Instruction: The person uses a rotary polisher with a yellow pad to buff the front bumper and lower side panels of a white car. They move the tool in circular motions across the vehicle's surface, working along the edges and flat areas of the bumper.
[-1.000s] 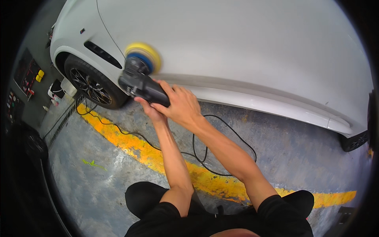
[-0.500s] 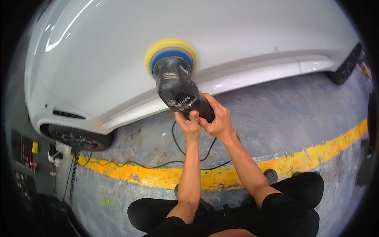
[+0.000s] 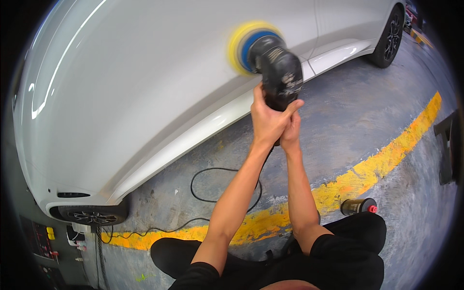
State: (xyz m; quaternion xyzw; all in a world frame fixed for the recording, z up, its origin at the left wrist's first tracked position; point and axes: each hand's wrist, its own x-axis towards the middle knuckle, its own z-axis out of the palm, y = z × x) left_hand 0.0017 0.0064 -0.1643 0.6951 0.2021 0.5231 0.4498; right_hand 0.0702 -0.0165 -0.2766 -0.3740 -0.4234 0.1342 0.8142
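Note:
Both of my hands are wrapped round the lower body of a black car polisher (image 3: 282,72). My left hand (image 3: 267,117) grips it from the left; my right hand (image 3: 291,126) closes on it from the right and below, its fingers partly hidden. The polisher's yellow foam pad (image 3: 237,44), blurred as if spinning, lies against the side of a white car (image 3: 159,72). A blue backing plate (image 3: 252,43) shows between pad and body. From the grip a black cord (image 3: 263,176) hangs down and loops over the floor.
The car's wheels (image 3: 386,41) stand at far right and lower left (image 3: 92,215). Behind my hands runs a yellow line (image 3: 360,176) on the grey floor (image 3: 333,130). A dark bottle with a red cap (image 3: 357,207) lies or stands by my right knee. A black object (image 3: 447,147) is at the right edge.
The polisher and both hands have moved right and farther up along the car's side, and the polisher has tilted. The view has shifted, bringing the bottle into sight.

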